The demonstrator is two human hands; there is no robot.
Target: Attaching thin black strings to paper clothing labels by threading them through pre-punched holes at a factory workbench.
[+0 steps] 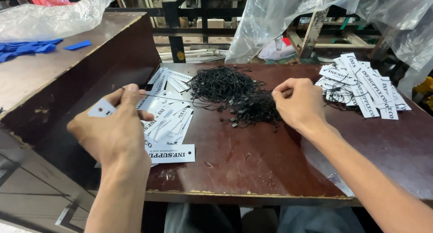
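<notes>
Two hands at work: left hand (112, 131) pinches a white tag (102, 108) above the tag pile (167, 120); right hand (298, 102) grips a thin black string (180, 99) beside the string heap (230, 91). Best kept taut.

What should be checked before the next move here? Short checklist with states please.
1. Left hand has a tag in its grip: ok.
2. Right hand pinches a string: cannot tell, fingers hide it.
3. Thin string runs taut between the hands: ok.
4. String passed through the tag's hole: cannot tell.
5. String pile within right hand's reach: ok.
6. Loose tags separate from strung tags on the right: ok.
</notes>
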